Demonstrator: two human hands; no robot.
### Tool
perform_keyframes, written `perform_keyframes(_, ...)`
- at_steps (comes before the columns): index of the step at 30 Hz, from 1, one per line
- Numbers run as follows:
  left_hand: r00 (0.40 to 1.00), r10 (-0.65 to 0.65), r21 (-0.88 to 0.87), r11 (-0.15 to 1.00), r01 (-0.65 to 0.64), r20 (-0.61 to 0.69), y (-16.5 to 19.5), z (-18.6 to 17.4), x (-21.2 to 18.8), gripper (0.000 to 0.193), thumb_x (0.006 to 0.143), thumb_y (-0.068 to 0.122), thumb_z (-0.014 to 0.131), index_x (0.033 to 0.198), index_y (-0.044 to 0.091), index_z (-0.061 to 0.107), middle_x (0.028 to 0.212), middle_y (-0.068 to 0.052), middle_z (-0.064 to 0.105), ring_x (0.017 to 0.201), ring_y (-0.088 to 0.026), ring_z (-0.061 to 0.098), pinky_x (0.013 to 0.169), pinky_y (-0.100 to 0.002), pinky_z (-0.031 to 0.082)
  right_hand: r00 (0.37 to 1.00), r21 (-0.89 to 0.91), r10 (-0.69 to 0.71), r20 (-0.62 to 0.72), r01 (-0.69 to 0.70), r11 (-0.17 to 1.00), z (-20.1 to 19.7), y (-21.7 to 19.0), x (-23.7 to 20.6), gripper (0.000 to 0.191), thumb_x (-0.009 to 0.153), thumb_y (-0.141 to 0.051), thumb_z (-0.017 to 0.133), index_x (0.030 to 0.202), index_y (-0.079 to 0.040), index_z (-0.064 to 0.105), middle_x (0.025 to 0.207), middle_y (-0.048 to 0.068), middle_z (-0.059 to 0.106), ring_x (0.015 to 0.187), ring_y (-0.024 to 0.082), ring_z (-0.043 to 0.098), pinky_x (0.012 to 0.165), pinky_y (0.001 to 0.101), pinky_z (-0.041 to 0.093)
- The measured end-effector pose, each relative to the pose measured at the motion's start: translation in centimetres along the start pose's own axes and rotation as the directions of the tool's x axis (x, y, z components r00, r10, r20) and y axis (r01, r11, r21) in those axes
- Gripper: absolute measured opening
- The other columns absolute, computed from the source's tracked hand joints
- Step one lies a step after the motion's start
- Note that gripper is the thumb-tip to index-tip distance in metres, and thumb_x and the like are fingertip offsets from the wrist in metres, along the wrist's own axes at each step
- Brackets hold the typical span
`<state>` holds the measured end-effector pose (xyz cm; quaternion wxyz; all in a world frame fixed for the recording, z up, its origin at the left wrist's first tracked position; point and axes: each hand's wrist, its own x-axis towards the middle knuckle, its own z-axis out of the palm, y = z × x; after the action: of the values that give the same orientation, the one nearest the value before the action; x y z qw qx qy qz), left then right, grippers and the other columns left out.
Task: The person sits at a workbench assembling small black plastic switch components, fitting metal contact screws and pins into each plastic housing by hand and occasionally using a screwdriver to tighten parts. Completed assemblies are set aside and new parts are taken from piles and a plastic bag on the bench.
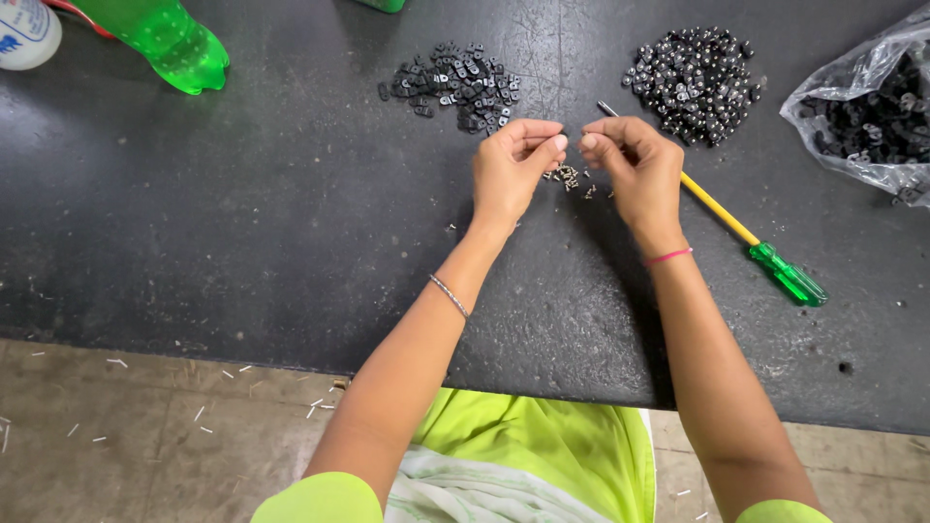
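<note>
My left hand (pixel 513 169) and my right hand (pixel 635 169) are raised just above a dark tabletop (pixel 271 213), fingertips pinched close together and nearly touching each other. Whatever small part sits between the fingertips is too small to make out. Directly under the hands lies a little scatter of tiny screws (pixel 572 179). A pile of small black parts (pixel 455 85) lies beyond my left hand. A second pile of black parts with shiny centres (pixel 693 82) lies beyond my right hand. A screwdriver (pixel 736 228) with a yellow shaft and green handle runs under my right hand.
A clear plastic bag (pixel 867 111) holding more black parts sits at the right edge. A green plastic bottle (pixel 165 39) and a white container (pixel 24 34) stand at the far left. The table's front edge runs above a concrete floor (pixel 126 426) littered with small bits.
</note>
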<state>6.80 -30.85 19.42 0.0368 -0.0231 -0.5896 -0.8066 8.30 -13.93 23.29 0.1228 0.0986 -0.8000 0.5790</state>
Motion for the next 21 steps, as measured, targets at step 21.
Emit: perform_keyframes(21, 1.000, -0.012, 0.008, 1.000, 0.012, -0.015, 0.9, 0.6, -0.3, 0.019, 0.090, 0.005, 0.076, 0.105, -0.004, 0.071, 0.092, -0.008, 0.075, 0.079, -0.011, 0.072, 0.072, -0.025, 0.061, 0.994, 0.227, 0.091, 0.058, -0.102, 0.968, -0.5, 1.4, 0.6, 0.014, 0.096, -0.001, 0.075, 0.110, 0.002, 0.074, 0.101, 0.004, 0.076, 0.088, 0.008, 0.071, 0.083, 0.0250, 0.061)
